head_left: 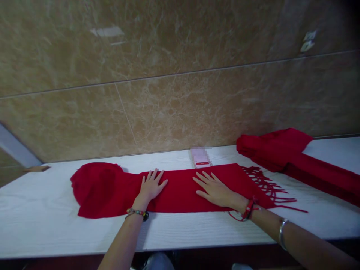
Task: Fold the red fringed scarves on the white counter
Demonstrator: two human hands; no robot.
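Note:
A red fringed scarf (180, 191) lies stretched lengthwise along the white table, its left end bunched in a loose heap and its knotted fringe (270, 187) spread out at the right. Flat on its middle-left part rests my left hand (152, 185), fingers spread. My right hand (215, 189) also presses flat on the cloth, nearer the fringed end, with its fingers apart. Between the two hands the fabric looks smooth. Neither hand grips anything.
Behind the scarf, a small pale pink box or packet (201, 157), partly blurred, is against the wall. More folded red cloth (298, 161) lies at the right, running out of view. A brown marbled tile wall (180, 105) borders the back of the white table (180, 232).

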